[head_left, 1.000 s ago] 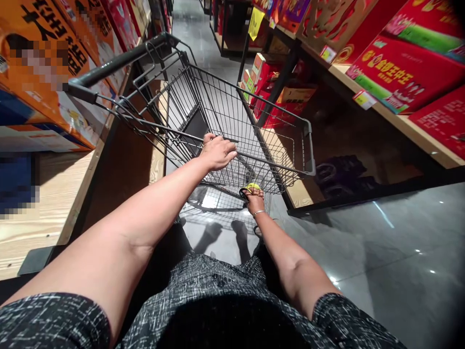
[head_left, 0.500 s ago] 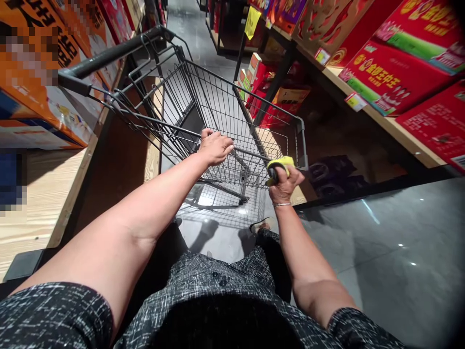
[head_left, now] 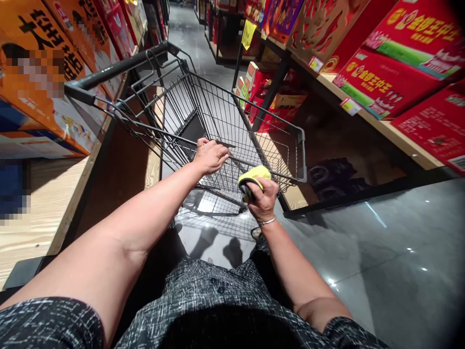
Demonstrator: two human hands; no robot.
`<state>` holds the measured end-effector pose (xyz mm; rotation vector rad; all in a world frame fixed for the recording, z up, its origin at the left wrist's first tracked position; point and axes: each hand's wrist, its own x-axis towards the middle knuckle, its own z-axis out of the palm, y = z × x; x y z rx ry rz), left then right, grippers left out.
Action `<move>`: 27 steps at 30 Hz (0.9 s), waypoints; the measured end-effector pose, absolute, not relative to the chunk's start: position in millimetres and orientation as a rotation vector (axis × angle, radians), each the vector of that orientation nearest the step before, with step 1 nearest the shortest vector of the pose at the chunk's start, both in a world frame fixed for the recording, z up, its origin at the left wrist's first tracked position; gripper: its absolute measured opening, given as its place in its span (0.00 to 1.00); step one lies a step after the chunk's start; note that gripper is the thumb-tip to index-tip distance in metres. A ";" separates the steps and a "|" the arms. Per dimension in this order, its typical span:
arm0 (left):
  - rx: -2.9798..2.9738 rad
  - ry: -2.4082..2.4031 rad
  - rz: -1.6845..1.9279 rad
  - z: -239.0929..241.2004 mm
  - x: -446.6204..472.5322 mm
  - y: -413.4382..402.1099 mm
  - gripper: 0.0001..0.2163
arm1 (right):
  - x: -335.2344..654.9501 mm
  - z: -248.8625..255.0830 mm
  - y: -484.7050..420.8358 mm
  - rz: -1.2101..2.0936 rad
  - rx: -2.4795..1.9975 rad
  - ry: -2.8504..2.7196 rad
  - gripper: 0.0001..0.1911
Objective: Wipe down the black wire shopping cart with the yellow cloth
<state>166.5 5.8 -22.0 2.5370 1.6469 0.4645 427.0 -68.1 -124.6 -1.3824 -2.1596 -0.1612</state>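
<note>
The left hand [head_left: 211, 156] grips the cart [head_left: 191, 127]; the right hand [head_left: 264, 199] clutches a cloth [head_left: 259, 172]. Its wires [head_left: 232, 116] might snag the cloth.

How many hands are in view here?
2. The left hand rests on the side of the shopping cart; the right hand grips a yellow, dark-edged cloth near it. No others show.
</note>
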 end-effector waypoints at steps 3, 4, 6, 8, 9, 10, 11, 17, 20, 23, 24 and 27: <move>2.525 1.656 0.499 -22.1 164.6 3.8 0.16 | 427.3 -78.3 -49.5 -0.295 -1.325 -2.195 0.27; 2.522 1.657 0.517 -22.4 163.9 2.6 0.17 | 432.4 -69.8 -44.1 -0.297 -1.335 -2.238 0.29; 2.519 1.652 0.552 -23.5 162.0 0.4 0.18 | 452.3 -63.5 -38.9 -0.282 -1.378 -2.317 0.32; 2.519 1.640 0.578 -24.7 159.9 -0.9 0.19 | 483.3 -67.0 -43.5 -0.301 -1.438 -2.327 0.32; 2.518 1.633 0.585 -25.2 158.9 -1.1 0.19 | 500.6 -70.6 -49.0 -0.330 -1.474 -2.299 0.32; 2.516 1.625 0.587 -25.4 158.1 -1.0 0.18 | 517.0 -74.6 -55.6 -0.367 -1.510 -2.260 0.32; 2.512 1.618 0.586 -25.3 157.6 -0.8 0.18 | 530.7 -78.5 -62.6 -0.402 -1.545 -2.217 0.31; 2.459 1.592 0.599 -20.8 157.5 -2.8 0.22 | 486.7 -92.9 -75.5 -0.420 -1.596 -2.039 0.35; 2.446 1.552 0.608 -21.0 154.3 -2.3 0.27 | 397.5 -87.9 -57.5 -0.334 -1.422 -2.166 0.33; 2.387 1.557 0.606 -23.0 148.5 2.1 0.29 | 326.9 -75.1 -35.8 -0.303 -1.261 -2.258 0.32; 2.363 1.567 0.607 -23.5 146.8 4.0 0.29 | 315.8 -70.4 -30.2 -0.301 -1.237 -2.284 0.32; 2.347 1.550 0.621 -23.8 143.8 8.5 0.29 | 327.5 -58.4 -24.2 -0.314 -1.274 -2.362 0.30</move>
